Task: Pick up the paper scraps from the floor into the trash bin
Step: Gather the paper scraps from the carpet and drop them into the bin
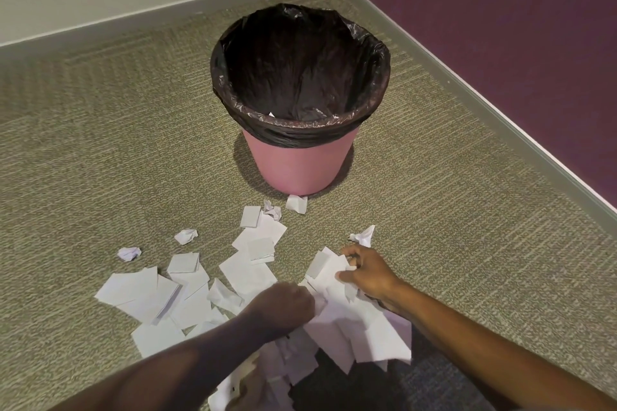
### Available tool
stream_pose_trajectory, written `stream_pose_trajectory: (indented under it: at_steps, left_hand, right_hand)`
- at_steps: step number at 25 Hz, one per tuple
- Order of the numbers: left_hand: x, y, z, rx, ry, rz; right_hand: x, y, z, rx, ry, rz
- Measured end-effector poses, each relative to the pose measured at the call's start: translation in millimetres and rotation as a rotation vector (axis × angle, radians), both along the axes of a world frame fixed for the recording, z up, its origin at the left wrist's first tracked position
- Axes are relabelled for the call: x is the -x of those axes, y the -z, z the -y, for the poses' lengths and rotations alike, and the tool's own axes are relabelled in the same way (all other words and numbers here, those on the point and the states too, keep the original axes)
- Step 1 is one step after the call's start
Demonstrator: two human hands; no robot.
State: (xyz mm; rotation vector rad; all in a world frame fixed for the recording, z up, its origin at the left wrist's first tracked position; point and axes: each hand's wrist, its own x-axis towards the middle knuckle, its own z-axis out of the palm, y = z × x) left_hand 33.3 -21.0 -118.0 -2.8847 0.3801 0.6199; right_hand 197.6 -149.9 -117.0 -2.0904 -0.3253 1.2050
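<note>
Paper scraps point(350, 327) fill both hands: left hand point(283, 305) fisted around some, right hand point(369, 272) pinching others.

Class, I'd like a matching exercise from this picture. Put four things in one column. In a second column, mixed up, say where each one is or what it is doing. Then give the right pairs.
Column one:
1. pink round plastic trash bin
2. black plastic bin liner
3. right hand
4. small crumpled white paper ball

Column two:
A. grips flat white paper scraps
B. stands upright on the green-beige carpet
C. lies loose on the carpet, touched by nothing
D. folded over the bin's rim

Pairs: 1-B, 2-D, 3-A, 4-C
</note>
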Motion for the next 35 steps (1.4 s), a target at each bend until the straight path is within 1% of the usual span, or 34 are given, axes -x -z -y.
stream_pose_trajectory:
  at_steps: [3,4,5,6,8,10,13,17,19,21,23,26,28,30,31,32,35]
  left_hand:
    - [-8,-15,-9,0.057,-0.059,-0.009]
    - [-10,-26,-13,0.071,-0.036,-0.014]
    - [-12,-38,-19,0.11,-0.029,-0.05]
    - [-15,-50,-25,0.191,-0.04,-0.078]
    - [-16,-66,-38,0.289,-0.101,-0.09]
    - [-13,-84,-47,0.417,-0.211,-0.099]
    - [-4,-109,-60,0.546,-0.312,-0.129]
    - [-2,-133,-70,0.728,-0.509,-0.062]
    - [-8,-146,-73,0.799,-0.644,0.01]
    - [-19,-165,-73,0.834,-0.732,0.132]
    - [-31,-196,-71,0.81,-0.743,0.284]
    - [-42,-256,-70,0.834,-0.782,0.494]
    - [-49,-295,-77,0.888,-0.816,0.718]
    - [-63,-325,-90,0.802,-0.828,0.921]
    - [-74,-331,-100,0.741,-0.86,0.939]
    - [-87,-334,-111,0.714,-0.918,0.885]
    - [-117,-317,-136,0.801,-1.086,0.513]
  right_hand:
    - [-3,-3,-1,-0.013,-0.001,0.026]
    - [-4,-4,-1,-0.017,-0.008,0.025]
    - [-5,-6,0,-0.028,-0.01,0.031]
    - [-7,-7,2,-0.031,-0.022,0.023]
    - [-11,-11,5,-0.034,-0.041,0.039]
    - [-15,-16,9,-0.053,-0.065,0.046]
    - [-20,-29,8,-0.105,-0.095,0.035]
    - [-22,-53,-5,-0.179,-0.108,0.066]
    - [-21,-67,-11,-0.229,-0.107,0.105]
    - [-20,-88,-17,-0.261,-0.114,0.186]
    - [-19,-119,-21,-0.304,-0.129,0.278]
    - [-20,-180,-26,-0.405,-0.118,0.315]
    - [-24,-219,-29,-0.471,-0.108,0.324]
    - [-29,-254,-34,-0.554,-0.092,0.332]
    - [-32,-269,-38,-0.607,-0.076,0.336]
    - [-35,-282,-44,-0.668,-0.05,0.345]
    - [-48,-306,-72,-0.845,0.087,0.403]
